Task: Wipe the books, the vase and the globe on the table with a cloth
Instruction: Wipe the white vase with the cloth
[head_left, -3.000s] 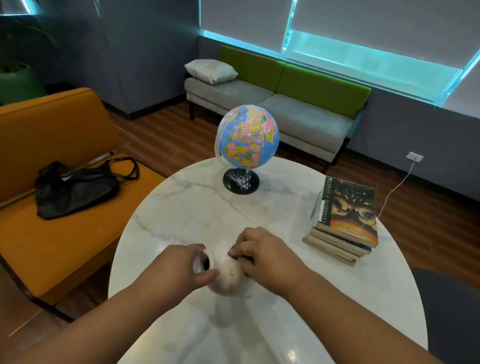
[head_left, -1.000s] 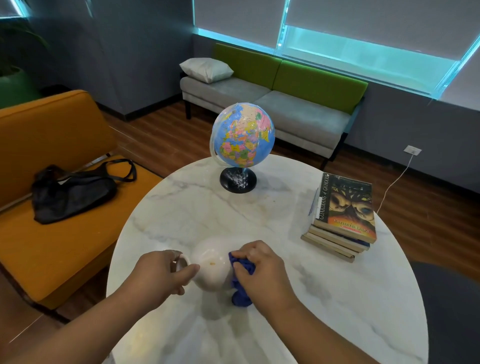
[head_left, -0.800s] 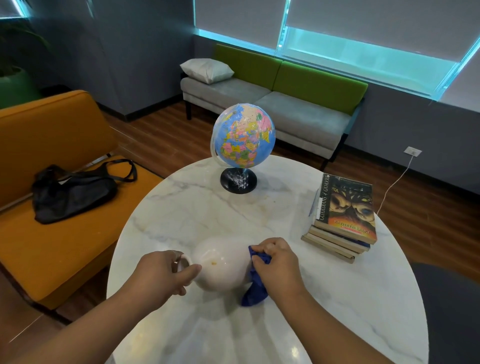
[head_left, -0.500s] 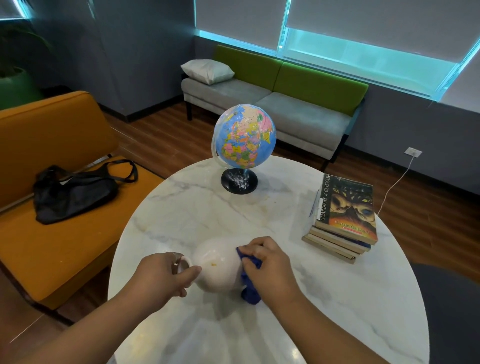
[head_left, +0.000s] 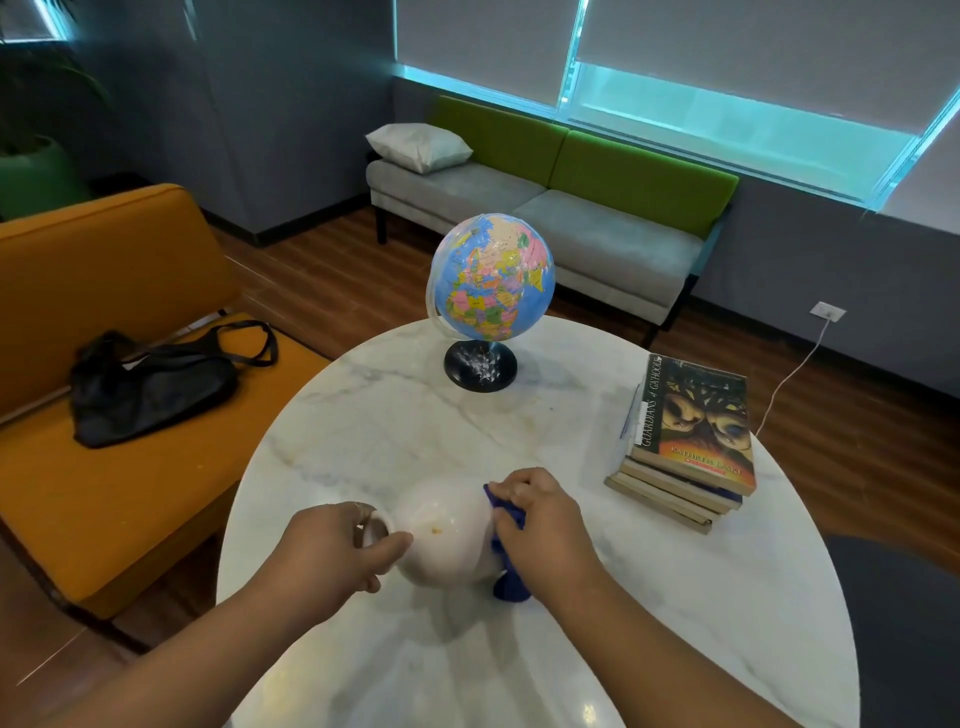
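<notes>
The white vase (head_left: 441, 540) is tipped sideways over the marble bench (head_left: 395, 415); whether its belly touches the surface cannot be told. Its mouth points toward the left grip (head_left: 332, 551), whose curled fingers clamp the neck and hide most of the rim. The right grip (head_left: 545, 530) is clamped on a blue cloth (head_left: 511, 587) against the vase's opposite side, and only two scraps of cloth show. Beyond the vase stands the globe (head_left: 491, 278). To the vase's right is the stack of books (head_left: 685, 457), whose lower covers are hidden.
</notes>
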